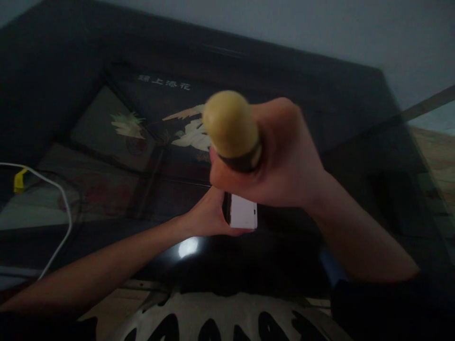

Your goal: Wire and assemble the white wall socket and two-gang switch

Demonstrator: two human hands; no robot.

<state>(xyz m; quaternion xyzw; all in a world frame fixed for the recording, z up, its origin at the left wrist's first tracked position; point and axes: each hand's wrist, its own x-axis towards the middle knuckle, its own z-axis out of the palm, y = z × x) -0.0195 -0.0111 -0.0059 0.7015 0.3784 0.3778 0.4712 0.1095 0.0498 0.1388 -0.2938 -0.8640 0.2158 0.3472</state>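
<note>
The box was gripped from its left side by the left hand, its far part hidden beneath the right hand. There, nearer the camera, the yellow-ended object was clasped, rounded end upward, above the table.

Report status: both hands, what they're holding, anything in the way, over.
Right hand grips yellow, round-ended handle. Left hand around white, box-shaped item. Right hand partly blocks view of item; thin white cable off to the left.
</note>
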